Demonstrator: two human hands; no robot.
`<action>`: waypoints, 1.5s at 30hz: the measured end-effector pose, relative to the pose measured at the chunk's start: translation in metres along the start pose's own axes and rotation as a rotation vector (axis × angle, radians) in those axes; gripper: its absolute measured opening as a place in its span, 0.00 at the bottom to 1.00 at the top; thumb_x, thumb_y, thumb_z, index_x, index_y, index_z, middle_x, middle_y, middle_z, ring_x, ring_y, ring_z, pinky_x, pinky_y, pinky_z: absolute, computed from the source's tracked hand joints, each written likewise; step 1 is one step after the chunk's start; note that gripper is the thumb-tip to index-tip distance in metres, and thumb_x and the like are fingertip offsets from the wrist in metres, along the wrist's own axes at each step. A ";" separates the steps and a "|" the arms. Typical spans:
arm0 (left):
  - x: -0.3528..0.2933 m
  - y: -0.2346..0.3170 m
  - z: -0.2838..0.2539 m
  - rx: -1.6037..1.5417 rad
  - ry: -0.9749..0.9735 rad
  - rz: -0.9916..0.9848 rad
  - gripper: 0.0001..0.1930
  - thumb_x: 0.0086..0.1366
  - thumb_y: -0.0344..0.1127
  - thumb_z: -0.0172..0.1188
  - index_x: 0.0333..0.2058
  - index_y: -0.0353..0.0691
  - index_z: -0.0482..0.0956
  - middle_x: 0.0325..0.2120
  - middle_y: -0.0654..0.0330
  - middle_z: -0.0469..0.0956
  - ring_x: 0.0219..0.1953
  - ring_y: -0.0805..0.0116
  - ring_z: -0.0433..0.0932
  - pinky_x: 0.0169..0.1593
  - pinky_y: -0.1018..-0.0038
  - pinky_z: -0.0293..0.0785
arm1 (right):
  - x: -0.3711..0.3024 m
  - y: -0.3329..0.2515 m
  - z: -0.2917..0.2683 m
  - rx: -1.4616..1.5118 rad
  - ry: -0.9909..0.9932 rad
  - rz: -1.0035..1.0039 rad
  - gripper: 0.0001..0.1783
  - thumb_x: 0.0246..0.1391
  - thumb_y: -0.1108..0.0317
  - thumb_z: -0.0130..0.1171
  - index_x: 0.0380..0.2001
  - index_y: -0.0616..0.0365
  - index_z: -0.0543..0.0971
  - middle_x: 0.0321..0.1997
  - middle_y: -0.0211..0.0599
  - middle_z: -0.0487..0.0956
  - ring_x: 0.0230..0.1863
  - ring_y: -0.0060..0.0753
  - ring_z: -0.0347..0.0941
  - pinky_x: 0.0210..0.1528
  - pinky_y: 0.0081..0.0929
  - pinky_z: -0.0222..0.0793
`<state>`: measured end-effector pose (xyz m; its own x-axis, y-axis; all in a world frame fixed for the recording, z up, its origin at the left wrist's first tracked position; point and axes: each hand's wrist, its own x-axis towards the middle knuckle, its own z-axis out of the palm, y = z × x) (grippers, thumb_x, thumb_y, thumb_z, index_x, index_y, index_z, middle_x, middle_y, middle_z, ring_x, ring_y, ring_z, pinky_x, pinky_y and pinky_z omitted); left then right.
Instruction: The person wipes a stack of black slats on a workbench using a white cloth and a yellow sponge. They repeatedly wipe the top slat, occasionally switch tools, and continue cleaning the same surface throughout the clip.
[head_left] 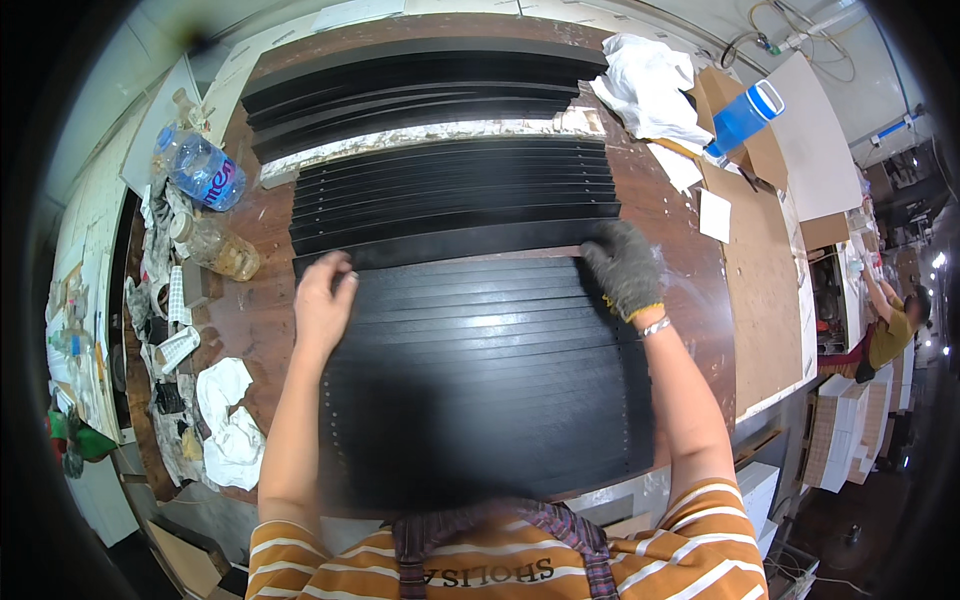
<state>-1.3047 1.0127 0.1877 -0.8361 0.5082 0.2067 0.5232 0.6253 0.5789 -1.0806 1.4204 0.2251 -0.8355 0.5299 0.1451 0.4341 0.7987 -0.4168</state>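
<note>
A long black strip [460,241] lies crosswise in front of me, along the near side of a row of similar black slats [455,185]. My left hand [325,305], bare, has its fingers and thumb closed at the strip's left end. At the right end is my right hand [625,270] in a dark grey glove with a yellow cuff; its fingers curl over the strip's edge and are partly hidden. Closer to me, flat black slats [480,350] lie side by side as a wide panel, with small dots along both sides.
More black strips [420,85] are stacked at the table's far side. Bottles [205,170], a jar [215,248] and crumpled white cloth [230,425] lie left. To the right are a white bag [650,85], a blue jug [745,118] and cardboard [765,290]. Another person [890,335] works far right.
</note>
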 end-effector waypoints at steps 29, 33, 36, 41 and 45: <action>-0.108 0.051 -0.015 0.408 -0.436 0.029 0.47 0.65 0.47 0.64 0.77 0.39 0.51 0.79 0.51 0.48 0.81 0.52 0.45 0.78 0.41 0.37 | -0.122 0.011 -0.003 -0.298 -0.136 -0.102 0.45 0.65 0.45 0.59 0.74 0.63 0.61 0.79 0.59 0.58 0.81 0.62 0.48 0.80 0.56 0.41; -0.084 0.052 -0.003 0.437 -0.268 0.125 0.42 0.71 0.51 0.58 0.76 0.40 0.53 0.78 0.53 0.52 0.80 0.56 0.47 0.78 0.44 0.38 | -0.096 0.003 -0.002 -0.274 -0.066 -0.124 0.45 0.64 0.43 0.59 0.74 0.61 0.62 0.78 0.58 0.60 0.80 0.61 0.50 0.80 0.56 0.43; -0.099 0.057 -0.012 0.394 -0.273 0.140 0.43 0.69 0.47 0.59 0.76 0.40 0.52 0.78 0.52 0.51 0.80 0.53 0.46 0.77 0.40 0.35 | -0.107 -0.010 -0.018 -0.214 -0.033 -0.153 0.46 0.62 0.43 0.61 0.74 0.61 0.62 0.78 0.60 0.59 0.80 0.63 0.49 0.80 0.57 0.43; -0.169 0.078 -0.030 0.422 -0.630 0.098 0.49 0.63 0.47 0.65 0.77 0.38 0.51 0.78 0.50 0.50 0.80 0.50 0.47 0.76 0.38 0.37 | -0.191 -0.034 -0.037 -0.175 -0.231 -0.134 0.50 0.57 0.44 0.67 0.74 0.61 0.62 0.79 0.60 0.57 0.80 0.67 0.48 0.80 0.59 0.41; -0.175 0.084 -0.022 0.405 -0.396 0.234 0.50 0.66 0.55 0.64 0.77 0.38 0.51 0.78 0.54 0.51 0.80 0.56 0.48 0.76 0.38 0.42 | -0.192 -0.036 -0.019 -0.243 -0.195 -0.145 0.49 0.57 0.47 0.67 0.74 0.61 0.62 0.80 0.59 0.56 0.80 0.63 0.49 0.81 0.59 0.39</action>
<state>-1.1184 0.9633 0.2171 -0.6071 0.7922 -0.0615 0.7718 0.6064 0.1913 -0.9296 1.2954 0.2290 -0.9329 0.3601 0.0030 0.3540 0.9187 -0.1752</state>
